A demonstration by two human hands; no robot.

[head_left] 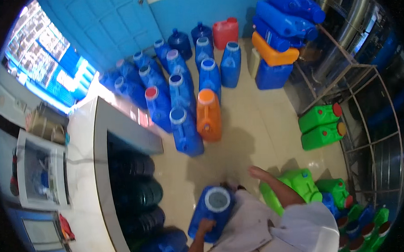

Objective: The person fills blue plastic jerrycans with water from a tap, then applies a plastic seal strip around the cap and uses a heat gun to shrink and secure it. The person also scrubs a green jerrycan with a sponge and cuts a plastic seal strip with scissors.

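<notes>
A: Your widest open room is the pale tiled floor (256, 123). It runs from your feet up between the standing cluster of tall blue plastic water jugs (182, 95) and the metal-framed rack (364, 119) on your right. The jugs stand upright and packed shoulder to shoulder, which I'd judge keeps that lane free.

B: And on my left?

A: The white stone worktop (84, 176) hems you in there. Its dark edge runs close beside the jug you hold, with dark round bottles (137, 192) lying stacked on their sides beneath it. On your right, bright green plastic jerrycans (299, 185) crowd in just beside your arm.

B: What about the jug itself?

A: The blue plastic jug with the wide white-rimmed mouth (213, 211) is low in front of you, tilted, mouth facing up. Your left hand (205, 226) is closed on its lower side, likely steadying the weight.

B: My other hand?

A: Your right hand (258, 172) hangs free above the floor, fingers loosely spread, gripping nothing, between the jug and the green jerrycans.
</notes>
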